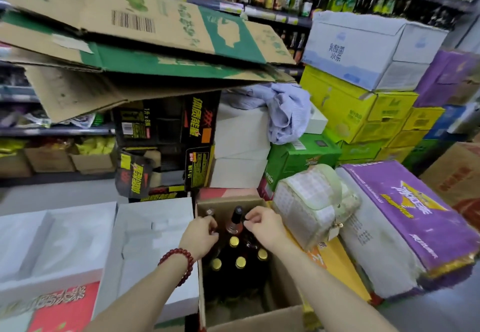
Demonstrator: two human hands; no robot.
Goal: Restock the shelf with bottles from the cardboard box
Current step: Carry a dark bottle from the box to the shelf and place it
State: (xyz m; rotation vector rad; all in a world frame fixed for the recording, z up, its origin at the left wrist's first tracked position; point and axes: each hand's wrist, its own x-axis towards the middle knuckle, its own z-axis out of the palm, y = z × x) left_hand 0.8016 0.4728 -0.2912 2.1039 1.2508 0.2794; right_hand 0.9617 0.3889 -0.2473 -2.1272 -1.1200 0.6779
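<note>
**Hands in the open carton of bottles**

Forearms reach down into the cardboard box [259, 316], where dark bottles [237, 256] with gold caps stand upright. The left hand [200, 235], a red bead bracelet [181, 261] at its wrist, closes its fingers on a bottle neck at the box's left side. The right hand [262, 224] pinches a dark cap beside the taller black-capped bottle [235, 218]. Beyond, stacked cartons crowd the floor; the stocked shelf [272, 15] stands behind them.
</note>
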